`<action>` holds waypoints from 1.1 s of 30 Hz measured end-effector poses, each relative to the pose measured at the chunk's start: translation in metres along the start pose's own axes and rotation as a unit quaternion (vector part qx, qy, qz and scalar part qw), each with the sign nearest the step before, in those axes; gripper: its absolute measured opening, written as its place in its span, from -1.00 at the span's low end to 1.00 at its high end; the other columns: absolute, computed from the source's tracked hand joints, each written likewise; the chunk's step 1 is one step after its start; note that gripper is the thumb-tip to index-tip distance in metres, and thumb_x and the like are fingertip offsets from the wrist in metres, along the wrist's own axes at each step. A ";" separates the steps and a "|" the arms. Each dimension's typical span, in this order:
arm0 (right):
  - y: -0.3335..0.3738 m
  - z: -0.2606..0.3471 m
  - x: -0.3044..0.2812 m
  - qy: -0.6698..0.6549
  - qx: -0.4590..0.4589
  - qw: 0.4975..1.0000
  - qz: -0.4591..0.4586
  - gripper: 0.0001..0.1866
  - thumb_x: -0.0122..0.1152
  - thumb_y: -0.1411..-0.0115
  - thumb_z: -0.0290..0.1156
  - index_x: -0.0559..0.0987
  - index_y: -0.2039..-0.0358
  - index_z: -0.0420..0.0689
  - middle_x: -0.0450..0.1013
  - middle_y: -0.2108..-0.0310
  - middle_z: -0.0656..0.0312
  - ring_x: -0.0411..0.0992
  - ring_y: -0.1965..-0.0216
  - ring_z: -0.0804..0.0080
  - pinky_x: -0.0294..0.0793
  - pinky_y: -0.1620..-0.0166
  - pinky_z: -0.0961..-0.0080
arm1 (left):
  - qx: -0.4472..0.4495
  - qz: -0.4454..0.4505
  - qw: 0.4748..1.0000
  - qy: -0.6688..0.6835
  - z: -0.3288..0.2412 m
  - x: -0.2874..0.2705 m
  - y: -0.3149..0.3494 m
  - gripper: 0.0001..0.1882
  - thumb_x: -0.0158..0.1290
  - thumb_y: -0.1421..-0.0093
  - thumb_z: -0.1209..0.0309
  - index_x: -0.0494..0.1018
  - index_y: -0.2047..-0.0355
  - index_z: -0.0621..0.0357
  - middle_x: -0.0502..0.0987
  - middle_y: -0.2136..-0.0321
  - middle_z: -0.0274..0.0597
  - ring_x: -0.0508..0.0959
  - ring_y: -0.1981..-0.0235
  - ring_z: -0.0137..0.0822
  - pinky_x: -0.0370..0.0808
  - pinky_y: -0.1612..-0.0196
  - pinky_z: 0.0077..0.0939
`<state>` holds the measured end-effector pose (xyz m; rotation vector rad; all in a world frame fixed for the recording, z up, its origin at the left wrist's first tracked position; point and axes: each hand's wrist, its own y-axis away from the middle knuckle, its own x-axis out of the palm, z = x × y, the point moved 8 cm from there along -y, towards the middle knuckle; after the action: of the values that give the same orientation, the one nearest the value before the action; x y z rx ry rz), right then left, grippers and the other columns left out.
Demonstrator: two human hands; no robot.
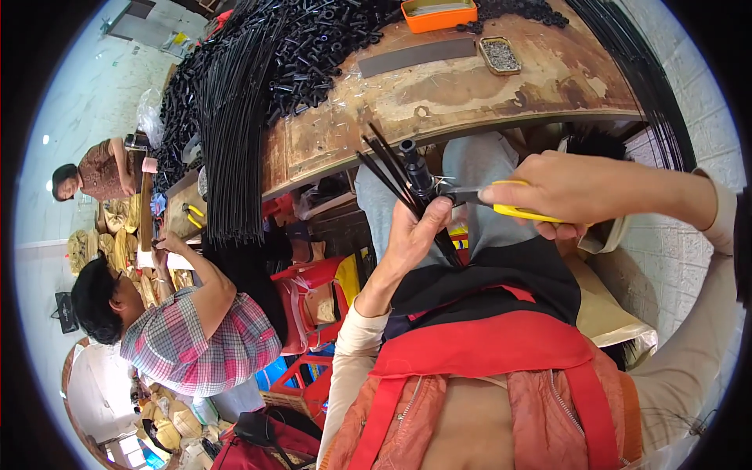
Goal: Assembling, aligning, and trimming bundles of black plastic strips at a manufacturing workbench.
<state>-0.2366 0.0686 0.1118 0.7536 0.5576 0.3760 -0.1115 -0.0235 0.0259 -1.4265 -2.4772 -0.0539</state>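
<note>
The black rods (392,178) sit just past the middle of the view, towards 1 o'clock, above the person's lap. They are thin, straight and matt, loosely bunched, with their upper ends splaying towards 11 o'clock and a dark length showing below the grip towards 5 o'clock. Among them stands a black fitting (421,177), glossy and stepped like stacked collars, its ringed, hollow end tilted slightly towards 11 o'clock. Fine pale strands stick out on its 3 o'clock side.

The left of the two hands (417,235) is closed round the rods, thumb lying across them. The right hand (560,192) is wrapped round a yellow-handled tool (518,213), whose dark metal tip points to 9 o'clock, close beside the fitting; whether they touch, I cannot tell. The worn brown tabletop (439,94) lies beyond, at 12 to 1 o'clock, with a heap of black tubular pieces (321,59) at 11.
</note>
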 end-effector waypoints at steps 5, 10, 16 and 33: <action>-0.035 -0.010 0.018 0.036 -0.120 0.987 -0.098 -0.51 0.02 -0.30 -0.03 0.44 0.28 -0.32 0.39 0.68 0.07 0.42 0.65 0.21 0.38 0.52 0.27 | 0.013 -0.046 0.999 0.015 -0.006 -0.007 0.000 -0.78 0.01 -0.33 0.27 0.29 0.32 0.14 0.25 0.57 -0.45 0.22 0.60 -0.61 0.17 0.56 -0.68; -0.038 -0.020 0.024 0.120 -0.198 0.935 -0.270 -0.67 0.11 -0.25 -0.23 0.44 0.10 -0.19 0.46 0.45 -0.02 0.44 0.30 -0.02 0.35 0.21 0.16 | 0.037 -0.069 0.992 0.103 -0.002 -0.019 -0.002 -0.80 0.02 -0.32 0.32 0.27 0.25 0.14 0.26 0.55 -0.40 0.24 0.61 -0.58 0.19 0.57 -0.66; -0.013 0.001 0.009 0.269 -0.275 0.798 -0.464 -0.28 0.23 0.07 -0.63 0.33 -0.19 -0.12 0.34 0.17 0.05 0.30 0.20 0.08 0.28 0.10 0.27 | 0.004 -0.058 0.997 0.056 0.003 -0.014 -0.006 -0.78 0.00 -0.33 0.33 0.29 0.38 0.18 0.25 0.66 -0.45 0.22 0.64 -0.61 0.14 0.58 -0.67; -0.015 -0.001 0.019 0.278 -0.235 0.813 -0.455 -0.29 0.27 0.05 -0.58 0.31 -0.19 -0.13 0.28 0.26 0.07 0.29 0.25 0.10 0.29 0.14 0.25 | 0.004 -0.066 0.996 0.052 0.004 -0.017 0.000 -0.77 0.01 -0.32 0.35 0.30 0.42 0.19 0.27 0.65 -0.43 0.22 0.65 -0.59 0.16 0.59 -0.66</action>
<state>-0.2205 0.0688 0.0942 -0.1790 1.2465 -0.1892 -0.1045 -0.0371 0.0180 -1.2236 -2.4799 -0.1410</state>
